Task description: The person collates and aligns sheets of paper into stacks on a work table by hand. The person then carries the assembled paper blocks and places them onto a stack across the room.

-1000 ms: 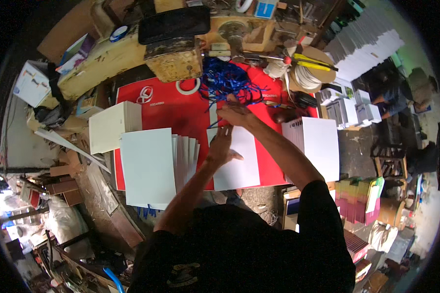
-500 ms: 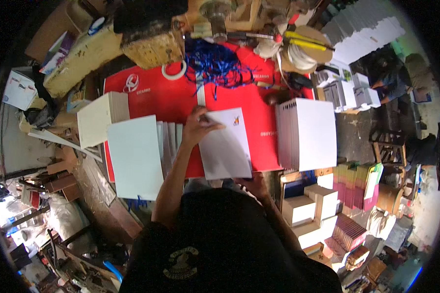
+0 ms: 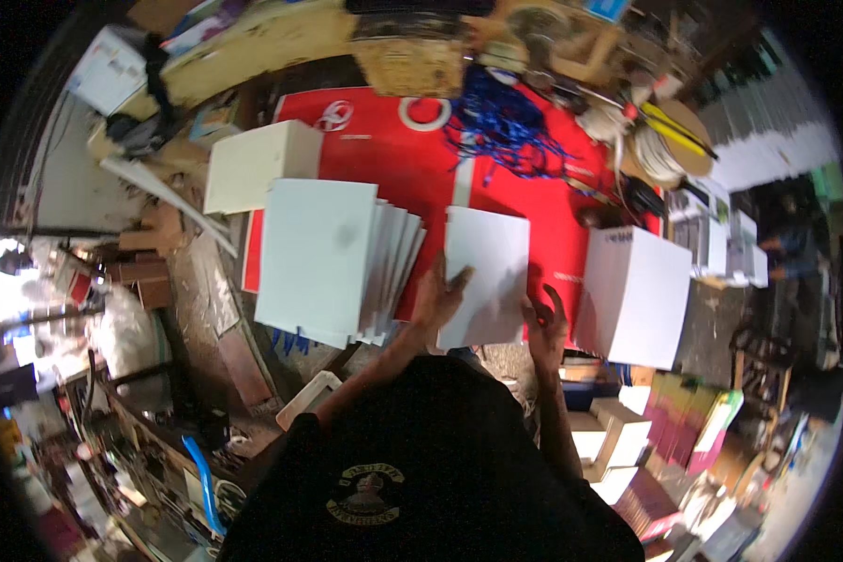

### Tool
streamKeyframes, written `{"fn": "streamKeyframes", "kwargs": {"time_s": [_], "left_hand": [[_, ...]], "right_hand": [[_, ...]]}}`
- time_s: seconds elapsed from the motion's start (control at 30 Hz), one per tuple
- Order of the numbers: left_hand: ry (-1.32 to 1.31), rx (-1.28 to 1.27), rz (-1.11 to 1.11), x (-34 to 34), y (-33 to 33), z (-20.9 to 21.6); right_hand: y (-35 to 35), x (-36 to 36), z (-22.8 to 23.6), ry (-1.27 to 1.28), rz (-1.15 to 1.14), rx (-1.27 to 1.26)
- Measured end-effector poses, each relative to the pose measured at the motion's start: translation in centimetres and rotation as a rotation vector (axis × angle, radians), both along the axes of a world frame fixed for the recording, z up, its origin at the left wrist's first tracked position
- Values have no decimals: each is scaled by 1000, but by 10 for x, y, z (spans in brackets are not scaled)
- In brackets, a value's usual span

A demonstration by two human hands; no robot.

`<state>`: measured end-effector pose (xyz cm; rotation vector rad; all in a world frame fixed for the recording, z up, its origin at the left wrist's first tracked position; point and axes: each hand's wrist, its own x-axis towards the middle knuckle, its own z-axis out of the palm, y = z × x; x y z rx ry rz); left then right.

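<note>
In front of me a plain white booklet [image 3: 485, 272] lies over the red table covering. My left hand [image 3: 440, 298] grips its left edge, thumb on top of the white face. By the lower right edge is my right hand [image 3: 547, 323], its thumb and fingers apart and curved; whether the fingertips touch the edge is hard to see. To the left of the booklet, a fanned stack of pale booklets [image 3: 317, 258] leans in a slant. Another white stack [image 3: 639, 295] stands to the right of my right hand.
Behind the fanned stack sits a cream block of paper [image 3: 260, 169]. A tangle of blue ribbon [image 3: 504, 122] and a white tape roll [image 3: 425, 113] lie at the far side of the red covering [image 3: 370, 140]. A wooden block [image 3: 407, 67] and yellow-handled tool [image 3: 674, 129] are beyond; cartons [image 3: 618, 431] stand lower right.
My left hand has shifted from the booklet's upper part to its left edge. My right hand has come up beside the right edge. The small coloured print on the booklet no longer shows.
</note>
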<state>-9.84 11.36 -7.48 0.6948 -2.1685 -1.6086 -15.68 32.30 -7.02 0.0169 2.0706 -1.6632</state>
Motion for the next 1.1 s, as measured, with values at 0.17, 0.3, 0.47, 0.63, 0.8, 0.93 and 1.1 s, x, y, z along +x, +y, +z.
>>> {"fn": "streamKeyframes", "kwargs": {"time_s": [0.17, 0.3, 0.47, 0.63, 0.8, 0.93, 1.1], "left_hand": [[-94, 74, -96, 43, -70, 116], [-93, -114, 83, 85, -168, 158], [-687, -333, 195, 177, -284, 59], [-544, 43, 42, 118, -224, 111], [-603, -114, -24, 154, -220, 82], [-529, -96, 53, 193, -199, 38], [-457, 3, -96, 127, -109, 97]], "right_hand": [[-43, 17, 8, -119, 210, -472], [-139, 27, 103, -150, 467, -201], [-212, 62, 61, 120, 493, 40], [-194, 49, 50, 98, 158, 14], [-196, 65, 60, -213, 173, 21], [-193, 78, 16, 16, 102, 325], [-116, 54, 51, -569, 321, -293]]}}
